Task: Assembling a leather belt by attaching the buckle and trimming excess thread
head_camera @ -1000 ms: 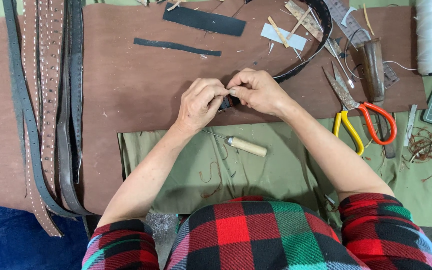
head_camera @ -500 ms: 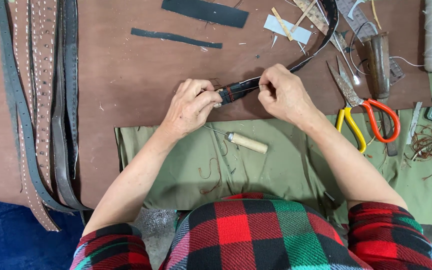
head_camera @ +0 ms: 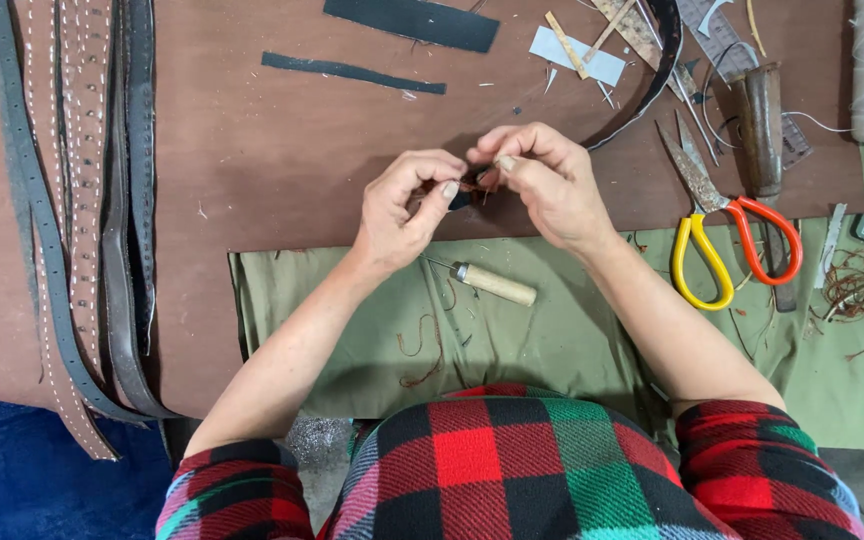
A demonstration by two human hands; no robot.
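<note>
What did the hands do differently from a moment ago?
The right hand slid left along the dark strap until it met the left hand; half a second ago they were apart with a stretch of strap showing between them. Now both pinch the strap's end, fingertips together. The wooden-handled awl, the scissors and the belts at the left stayed put.

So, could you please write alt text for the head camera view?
Two hands, left hand and right hand, pinch the end of a dark leather strap over a brown work surface. A wooden-handled awl lies below; scissors lie to the right.
</note>
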